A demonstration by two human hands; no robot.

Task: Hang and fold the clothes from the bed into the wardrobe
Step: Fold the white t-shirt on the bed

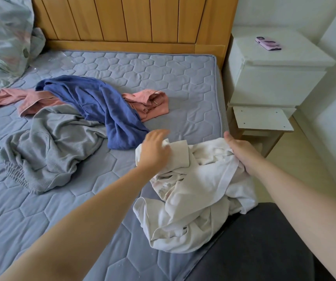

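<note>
right hand (239,154) gripping one white garment (193,191), left hand (155,151) spread over it, one blue garment (102,104), one grey garment (51,142)

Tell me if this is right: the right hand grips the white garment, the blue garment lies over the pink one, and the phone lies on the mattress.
One thing is wrong: the phone lies on the nightstand, not the mattress, as the head view shows. The rest holds: the right hand grips the white garment, and the blue garment lies over the pink garment.
</note>
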